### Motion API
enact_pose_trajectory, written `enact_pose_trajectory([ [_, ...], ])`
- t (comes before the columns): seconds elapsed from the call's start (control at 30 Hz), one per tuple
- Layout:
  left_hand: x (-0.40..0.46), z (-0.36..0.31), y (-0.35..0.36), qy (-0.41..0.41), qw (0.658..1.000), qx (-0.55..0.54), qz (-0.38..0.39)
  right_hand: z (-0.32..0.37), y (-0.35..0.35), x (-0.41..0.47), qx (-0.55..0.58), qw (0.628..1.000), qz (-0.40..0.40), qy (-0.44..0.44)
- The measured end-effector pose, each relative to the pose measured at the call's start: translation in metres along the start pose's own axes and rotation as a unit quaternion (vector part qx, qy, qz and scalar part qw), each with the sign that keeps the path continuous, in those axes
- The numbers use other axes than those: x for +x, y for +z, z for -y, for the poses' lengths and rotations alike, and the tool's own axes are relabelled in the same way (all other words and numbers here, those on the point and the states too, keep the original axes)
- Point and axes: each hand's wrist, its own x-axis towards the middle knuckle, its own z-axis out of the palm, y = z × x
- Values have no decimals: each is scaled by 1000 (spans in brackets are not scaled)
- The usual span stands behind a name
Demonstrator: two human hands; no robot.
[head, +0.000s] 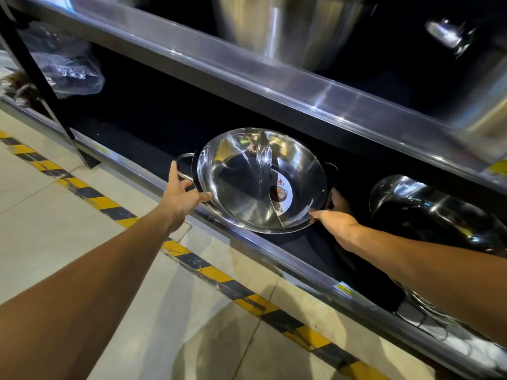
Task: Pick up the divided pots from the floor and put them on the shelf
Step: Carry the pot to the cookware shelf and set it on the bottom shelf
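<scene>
Both forearms reach to 12 o'clock, where the left hand [181,192] and right hand [336,215] grip closed on the pot [260,179], now half over the shelf [153,174] lip, so placing seems almost done.

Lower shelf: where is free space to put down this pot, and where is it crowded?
Free: the dark lower shelf left of the divided pot, up to the plastic bag. Crowded: to the right, where a shiny pot sits close beside the right hand.
</scene>
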Motion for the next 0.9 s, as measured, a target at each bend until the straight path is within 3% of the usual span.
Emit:
enact_pose_trajectory([
  [0.23,5,9,6,-2,999,36,18,2,-3,-1,-51,999,7,10],
  [0.37,-4,6,4,32,990,135,20,2,1,-17,-206,976,-16,-68],
  [0.47,-15,11,0,102,948,300,-37,2,9,-38,-298,919,26,-257],
  [0.53,-28,20,-7,180,904,381,-70,-3,15,-52,-393,838,101,-366],
  [0.6,-40,33,-15,254,850,462,-17,-15,22,-62,-493,759,141,-401],
  [0.63,-45,40,-18,268,816,511,25,-21,25,-65,-529,738,146,-392],
  [0.7,-46,51,-20,260,769,580,67,-28,27,-67,-562,725,143,-371],
  [0.9,-18,48,-4,228,773,586,90,-22,13,-49,-563,740,141,-339],
])
